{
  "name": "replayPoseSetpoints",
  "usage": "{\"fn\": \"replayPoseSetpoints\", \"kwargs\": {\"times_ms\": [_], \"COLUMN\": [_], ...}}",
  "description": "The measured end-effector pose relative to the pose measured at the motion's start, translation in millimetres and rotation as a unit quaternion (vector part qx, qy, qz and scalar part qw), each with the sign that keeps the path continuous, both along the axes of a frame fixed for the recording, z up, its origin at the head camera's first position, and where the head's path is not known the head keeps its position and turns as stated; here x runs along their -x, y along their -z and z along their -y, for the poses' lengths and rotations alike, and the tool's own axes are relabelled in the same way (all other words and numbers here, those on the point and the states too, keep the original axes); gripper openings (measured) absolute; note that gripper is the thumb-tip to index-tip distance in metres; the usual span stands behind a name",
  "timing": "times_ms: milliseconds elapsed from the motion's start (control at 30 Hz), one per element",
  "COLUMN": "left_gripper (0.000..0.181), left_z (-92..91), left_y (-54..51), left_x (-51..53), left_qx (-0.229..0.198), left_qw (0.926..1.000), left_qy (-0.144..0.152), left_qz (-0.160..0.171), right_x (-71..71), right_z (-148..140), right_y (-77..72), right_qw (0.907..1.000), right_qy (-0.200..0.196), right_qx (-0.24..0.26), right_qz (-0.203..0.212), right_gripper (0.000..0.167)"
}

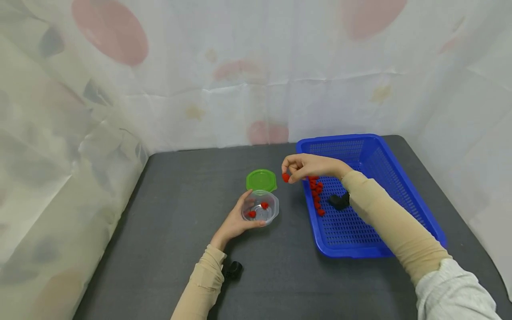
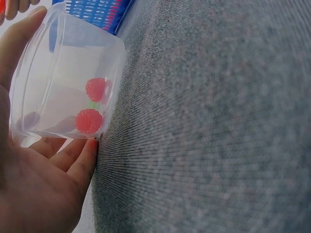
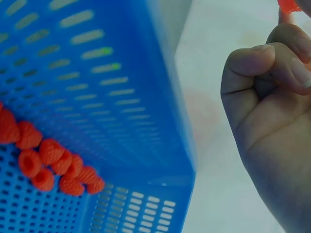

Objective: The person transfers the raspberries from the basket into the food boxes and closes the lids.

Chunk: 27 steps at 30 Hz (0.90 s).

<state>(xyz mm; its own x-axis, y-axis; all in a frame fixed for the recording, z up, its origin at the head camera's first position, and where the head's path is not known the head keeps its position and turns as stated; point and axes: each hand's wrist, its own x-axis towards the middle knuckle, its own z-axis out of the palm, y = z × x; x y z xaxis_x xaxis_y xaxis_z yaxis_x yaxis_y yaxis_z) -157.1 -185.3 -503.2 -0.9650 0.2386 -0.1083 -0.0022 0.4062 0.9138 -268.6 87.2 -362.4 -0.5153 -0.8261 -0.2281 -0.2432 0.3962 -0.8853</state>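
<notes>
My left hand [image 1: 236,222] holds a clear plastic tub [image 1: 273,210] between thumb and fingers, low over the dark table. Two red raspberries [image 2: 89,121] lie inside the tub, seen through its wall in the left wrist view. My right hand [image 1: 310,166] pinches one raspberry [image 1: 286,178] between thumb and fingertips, just past the left rim of a blue basket [image 1: 316,242]. Inside that basket, more raspberries [image 3: 51,151] are heaped along the left wall. In the right wrist view the pinched raspberry shows only partly, at the top right corner.
A green lid [image 1: 261,180] lies on the table just behind the tub. The dark grey table [image 1: 168,249] meets a patterned white curtain [image 1: 240,102] at the back. Black wrist cameras [image 1: 234,269] are strapped to both wrists.
</notes>
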Motion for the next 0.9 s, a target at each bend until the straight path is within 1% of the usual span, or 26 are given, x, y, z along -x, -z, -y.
{"fn": "replayPoseSetpoints", "kwargs": {"times_ms": [167,333,467,633,700,800,900], "left_gripper": [0.106,0.106,0.106,0.105,0.105,0.103,0.104], "left_z": [0.1,1.7,3.3,4.8,5.7,5.6,5.8], "left_y": [-1.9,-2.1,-1.7,-2.5,-4.6,-12.7,-16.8], "left_x": [0.7,1.1,0.9,0.2,-1.2,-4.6,-5.6], "left_qx": [0.002,0.001,-0.001,-0.005,-0.004,-0.008,-0.012], "left_qw": [1.0000,1.0000,0.9999,0.9998,0.9998,0.9995,0.9991], "left_qy": [-0.001,-0.002,-0.005,-0.008,-0.004,-0.001,0.001], "left_qz": [-0.003,0.005,0.014,0.019,0.018,0.030,0.041], "right_x": [2.7,7.6,9.7,11.4,11.9,12.0,11.7], "right_z": [10.9,26.0,39.1,53.2,57.6,62.9,67.5], "right_y": [0.3,2.0,2.5,6.0,8.6,12.0,13.5], "right_qw": [1.0000,0.9999,0.9998,0.9995,0.9995,0.9994,0.9993], "right_qy": [-0.005,-0.007,-0.018,-0.026,-0.028,-0.029,-0.029], "right_qx": [0.005,-0.003,-0.008,-0.013,-0.015,-0.018,-0.023], "right_qz": [-0.004,-0.007,-0.010,-0.008,-0.005,-0.002,-0.001], "right_gripper": [0.028,0.028,0.028,0.027,0.027,0.027,0.027]}}
